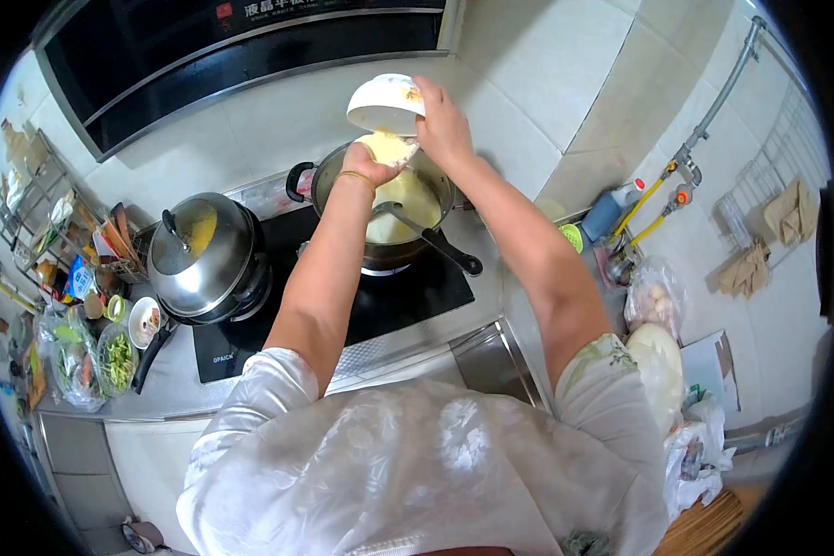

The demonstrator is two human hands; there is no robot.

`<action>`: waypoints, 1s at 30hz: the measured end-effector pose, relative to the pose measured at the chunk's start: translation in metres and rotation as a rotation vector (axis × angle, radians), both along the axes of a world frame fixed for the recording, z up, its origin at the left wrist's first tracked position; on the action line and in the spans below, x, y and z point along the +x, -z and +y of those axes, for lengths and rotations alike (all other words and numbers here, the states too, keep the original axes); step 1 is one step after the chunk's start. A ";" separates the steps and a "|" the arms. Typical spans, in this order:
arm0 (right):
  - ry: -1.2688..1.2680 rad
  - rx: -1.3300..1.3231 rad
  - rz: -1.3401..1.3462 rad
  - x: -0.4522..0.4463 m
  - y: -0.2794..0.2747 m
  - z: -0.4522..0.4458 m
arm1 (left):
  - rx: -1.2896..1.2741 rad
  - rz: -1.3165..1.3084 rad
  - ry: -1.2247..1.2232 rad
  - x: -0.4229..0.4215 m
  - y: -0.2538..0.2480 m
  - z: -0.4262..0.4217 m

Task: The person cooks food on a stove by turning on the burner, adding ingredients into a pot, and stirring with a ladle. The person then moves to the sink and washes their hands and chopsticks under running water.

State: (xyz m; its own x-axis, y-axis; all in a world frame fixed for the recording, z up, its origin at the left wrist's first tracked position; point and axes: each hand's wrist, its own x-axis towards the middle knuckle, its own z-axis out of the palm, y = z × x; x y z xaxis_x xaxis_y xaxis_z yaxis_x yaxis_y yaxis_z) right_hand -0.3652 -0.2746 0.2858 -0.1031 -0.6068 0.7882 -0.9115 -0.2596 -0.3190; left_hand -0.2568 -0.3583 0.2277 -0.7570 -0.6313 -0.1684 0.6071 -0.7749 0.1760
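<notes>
- Two hands work over the pot (406,252); grains hide much of the left palm, and the right thumb is hard to make out.
- White bowl (380,93) above the pot, tipped, its mouth facing down toward the left hand (371,167); its rim's long axis runs roughly crosswise.
- Left hand cupped, holding pale yellow grains (388,148).
- Right hand (443,128) pinching the bowl's side.
- Ladle (447,248) in the pot, its scoop partly hidden.

Pale tiled walls (528,93) around a grey countertop (178,375), dark range hood (167,69), and metal pipe (727,88) with yellow hoses (644,200).
</notes>
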 end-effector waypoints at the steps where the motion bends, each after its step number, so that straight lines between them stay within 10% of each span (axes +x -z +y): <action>1: 0.019 0.005 0.005 -0.002 -0.002 0.000 | 0.012 0.005 0.013 -0.001 0.000 -0.003; 7: 0.246 -0.127 -0.403 -0.034 0.016 0.026 | 0.141 -0.023 -0.013 -0.001 0.014 -0.021; 9: 0.057 0.000 -1.199 -0.033 0.015 0.084 | 0.159 -0.035 -0.039 0.006 0.016 -0.026; 12: -0.279 0.020 -1.560 -0.092 0.108 0.180 | 0.131 -0.080 -0.096 0.020 0.021 -0.039; 18: 0.523 0.077 -1.919 -0.148 0.297 0.338 | 0.107 -0.139 -0.150 0.031 0.025 -0.060; 23: 0.677 0.151 -2.016 -0.146 0.330 0.381 | 0.102 -0.184 -0.164 0.027 0.020 -0.063; 27: 0.737 0.149 -1.928 -0.156 0.345 0.392 | 0.129 -0.180 -0.202 0.026 0.017 -0.059; 29: 1.473 0.427 -0.795 -0.121 0.292 0.373 | 0.132 -0.190 -0.198 0.030 0.018 -0.061; 30: 1.379 0.373 -0.412 -0.108 0.260 0.367 | 0.133 -0.191 -0.198 0.031 0.018 -0.063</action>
State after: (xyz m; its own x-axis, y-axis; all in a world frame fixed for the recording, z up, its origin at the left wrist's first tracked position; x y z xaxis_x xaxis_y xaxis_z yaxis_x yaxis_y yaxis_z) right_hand -0.4733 0.0927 0.0261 -0.9222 -0.0035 0.3866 -0.1969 0.8649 -0.4617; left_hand -0.2256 -0.4209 0.2097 -0.5678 -0.7266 -0.3868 0.7146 -0.6684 0.2066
